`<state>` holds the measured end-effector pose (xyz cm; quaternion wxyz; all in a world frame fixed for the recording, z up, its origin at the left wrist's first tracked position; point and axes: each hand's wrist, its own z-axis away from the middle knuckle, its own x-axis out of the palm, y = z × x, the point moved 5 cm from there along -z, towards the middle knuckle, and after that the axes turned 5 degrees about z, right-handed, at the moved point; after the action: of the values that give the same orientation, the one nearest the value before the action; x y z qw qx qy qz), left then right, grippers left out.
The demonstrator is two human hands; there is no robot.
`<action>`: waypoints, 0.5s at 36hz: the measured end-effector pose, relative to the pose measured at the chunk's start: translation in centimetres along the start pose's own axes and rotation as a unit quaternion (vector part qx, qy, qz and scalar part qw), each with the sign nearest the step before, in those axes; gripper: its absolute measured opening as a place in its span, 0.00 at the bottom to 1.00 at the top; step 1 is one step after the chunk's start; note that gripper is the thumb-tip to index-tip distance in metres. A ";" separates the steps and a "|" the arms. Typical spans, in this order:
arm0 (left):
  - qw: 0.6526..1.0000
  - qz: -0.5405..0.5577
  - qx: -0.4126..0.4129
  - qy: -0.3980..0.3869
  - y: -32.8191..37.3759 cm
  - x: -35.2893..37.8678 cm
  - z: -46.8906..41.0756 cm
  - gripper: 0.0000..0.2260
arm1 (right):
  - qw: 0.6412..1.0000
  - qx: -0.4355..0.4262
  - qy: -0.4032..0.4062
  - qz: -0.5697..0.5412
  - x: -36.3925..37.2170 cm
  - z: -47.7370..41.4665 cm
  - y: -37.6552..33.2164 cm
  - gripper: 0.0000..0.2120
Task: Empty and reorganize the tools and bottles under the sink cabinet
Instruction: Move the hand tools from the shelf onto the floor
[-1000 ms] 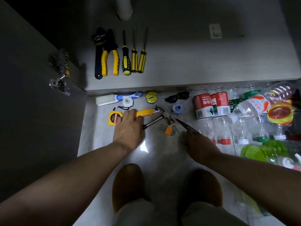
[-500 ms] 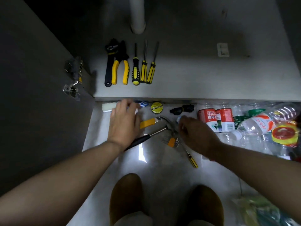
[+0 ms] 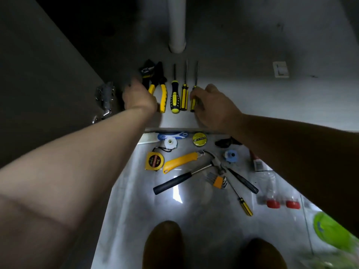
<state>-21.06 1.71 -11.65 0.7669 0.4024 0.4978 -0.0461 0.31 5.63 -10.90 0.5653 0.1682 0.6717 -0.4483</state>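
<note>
On the dim cabinet floor (image 3: 252, 105), far left, a left hand (image 3: 138, 98) covers the wrench (image 3: 147, 69), grip unclear; the right hand (image 3: 211, 105) pinches the end screwdriver (image 3: 193, 101), seemingly squaring the row. A hammer (image 3: 184, 177) waits on near tiles (image 3: 194, 220).

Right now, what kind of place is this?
Likely an under-sink cabinet: a white drain pipe meets the cabinet floor, a door hinge sits at left, screwdrivers lie in a row inside.

Dim grey cabinet interior (image 3: 252, 45), white drainpipe (image 3: 177, 26), open door (image 3: 38, 84) left, glossy tile floor (image 3: 194, 220)
</note>
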 end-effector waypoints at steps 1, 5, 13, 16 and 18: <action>1.000 -0.008 -0.015 -0.007 0.0 0.0 -0.4 0.22 | 1.000 0.004 0.003 0.015 0.1 0.0 0.0 0.12; 0.997 -0.061 -0.024 -0.031 -0.1 0.0 -1.4 0.19 | 0.997 0.052 0.012 0.055 0.2 0.5 0.6 0.08; 0.997 -0.065 -0.034 -0.035 0.3 0.5 -1.6 0.16 | 0.991 0.136 0.004 0.020 0.0 2.5 2.3 0.12; 0.998 -0.039 -0.047 -0.012 -0.1 0.6 -1.4 0.14 | 0.988 0.154 0.008 -0.023 0.0 3.5 3.2 0.19; 0.998 -0.036 -0.049 0.002 -0.3 0.7 -1.1 0.14 | 0.984 0.164 0.006 -0.073 -0.1 4.2 3.6 0.22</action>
<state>-21.62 2.47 -12.57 0.7827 0.3466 0.5147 -0.0487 5.51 4.27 -12.14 0.4920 0.2113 0.6029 -0.5915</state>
